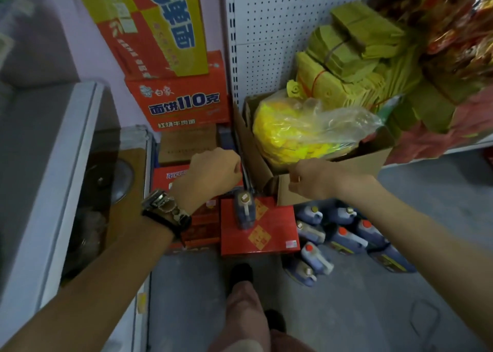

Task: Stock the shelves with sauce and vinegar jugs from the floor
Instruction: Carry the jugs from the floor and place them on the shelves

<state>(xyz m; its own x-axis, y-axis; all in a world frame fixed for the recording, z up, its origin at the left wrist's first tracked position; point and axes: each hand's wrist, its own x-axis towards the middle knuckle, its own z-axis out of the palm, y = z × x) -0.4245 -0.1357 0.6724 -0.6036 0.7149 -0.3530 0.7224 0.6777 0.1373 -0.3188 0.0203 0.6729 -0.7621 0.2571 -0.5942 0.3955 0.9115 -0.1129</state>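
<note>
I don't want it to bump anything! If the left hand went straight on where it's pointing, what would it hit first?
Probably the cardboard box, at its near side wall, right beside the left hand. Depth is unclear, so the knuckles may be touching it.

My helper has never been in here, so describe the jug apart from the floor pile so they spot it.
Find the open cardboard box holding a yellow bag, at the foot of the white pegboard. In front lies a flat red box with yellow diamonds. The dark jug stands alone on it; the other jugs crowd the floor to its right.
</note>
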